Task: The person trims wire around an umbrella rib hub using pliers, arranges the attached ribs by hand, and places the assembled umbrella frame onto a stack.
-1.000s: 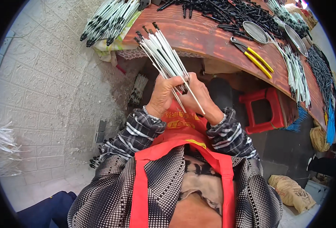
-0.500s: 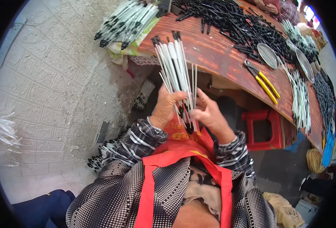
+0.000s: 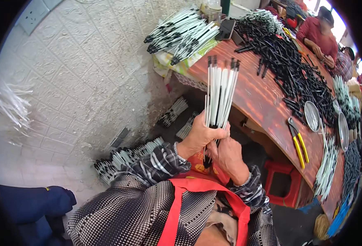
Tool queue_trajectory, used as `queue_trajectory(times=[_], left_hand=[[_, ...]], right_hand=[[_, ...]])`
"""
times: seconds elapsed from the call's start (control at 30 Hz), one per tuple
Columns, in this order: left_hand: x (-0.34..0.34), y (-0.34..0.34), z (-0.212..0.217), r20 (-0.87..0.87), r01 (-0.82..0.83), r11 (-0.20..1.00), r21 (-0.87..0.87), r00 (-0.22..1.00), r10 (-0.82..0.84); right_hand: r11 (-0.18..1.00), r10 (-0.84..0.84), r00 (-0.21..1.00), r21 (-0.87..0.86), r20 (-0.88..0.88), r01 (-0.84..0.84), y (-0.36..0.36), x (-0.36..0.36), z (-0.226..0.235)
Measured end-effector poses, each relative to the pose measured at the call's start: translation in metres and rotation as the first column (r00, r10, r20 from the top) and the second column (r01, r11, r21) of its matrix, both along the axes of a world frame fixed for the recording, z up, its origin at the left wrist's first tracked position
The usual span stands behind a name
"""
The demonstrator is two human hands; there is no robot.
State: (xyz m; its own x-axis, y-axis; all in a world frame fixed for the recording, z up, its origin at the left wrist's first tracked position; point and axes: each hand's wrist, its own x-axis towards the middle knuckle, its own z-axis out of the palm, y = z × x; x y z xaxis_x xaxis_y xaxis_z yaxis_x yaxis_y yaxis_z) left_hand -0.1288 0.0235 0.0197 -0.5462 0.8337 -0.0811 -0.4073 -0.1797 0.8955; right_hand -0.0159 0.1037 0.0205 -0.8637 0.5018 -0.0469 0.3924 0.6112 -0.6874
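A bundle of thin white rods with black tips (image 3: 221, 94) stands nearly upright in front of my chest. My left hand (image 3: 202, 134) is closed around its lower half, thumb across the front. Just below and to the right, my right hand (image 3: 231, 158) is closed at the bundle's lower end, its knuckles against the left thumb; part of its grip is hidden. Black lower ends of the rods show between and under the hands. Behind them hangs a red apron (image 3: 198, 163).
The brown wooden table (image 3: 256, 104) curves along the right. On it lie a heap of black parts (image 3: 283, 65), yellow-handled pliers (image 3: 298, 143), metal dishes (image 3: 312, 116) and rod bundles (image 3: 327, 168). More bundles (image 3: 181, 30) rest at its far left corner. A red stool (image 3: 293, 184) stands below; a co-worker (image 3: 323, 35) sits beyond.
The loose rods on the right side have joined the bundle, which is now more compact and upright. My right hand has moved from beside the rods to their lower end. The view has shifted.
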Motion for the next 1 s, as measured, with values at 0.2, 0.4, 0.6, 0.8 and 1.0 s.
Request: queue_trajectory(times=[0.2,0.4,0.6,0.8,1.0], left_hand=[[-0.092,0.036,0.053,-0.459,-0.184,0.983,-0.021,0.875,0.154],[-0.248,0.081,0.094,-0.972,-0.558,0.821,0.123,0.100,0.213],[-0.291,0.130,0.081,-0.950,-0.797,0.568,-0.204,0.021,-0.312],[-0.299,0.154,0.056,-0.890,-0.883,0.417,-0.213,-0.001,-0.456],[-0.311,0.158,0.074,-0.790,-0.839,0.362,-0.406,0.123,-0.600]], right_hand=[[0.990,0.130,0.957,0.087,-0.258,-0.111,0.058,0.008,0.027],[0.928,-0.119,0.882,0.265,-0.456,0.262,0.114,0.021,-0.001],[0.873,-0.185,0.799,0.278,-0.572,0.401,0.126,0.012,-0.022],[0.882,-0.137,0.813,0.304,-0.567,0.361,0.125,0.011,-0.019],[0.912,-0.145,0.811,0.241,-0.567,0.331,0.125,0.015,-0.018]])
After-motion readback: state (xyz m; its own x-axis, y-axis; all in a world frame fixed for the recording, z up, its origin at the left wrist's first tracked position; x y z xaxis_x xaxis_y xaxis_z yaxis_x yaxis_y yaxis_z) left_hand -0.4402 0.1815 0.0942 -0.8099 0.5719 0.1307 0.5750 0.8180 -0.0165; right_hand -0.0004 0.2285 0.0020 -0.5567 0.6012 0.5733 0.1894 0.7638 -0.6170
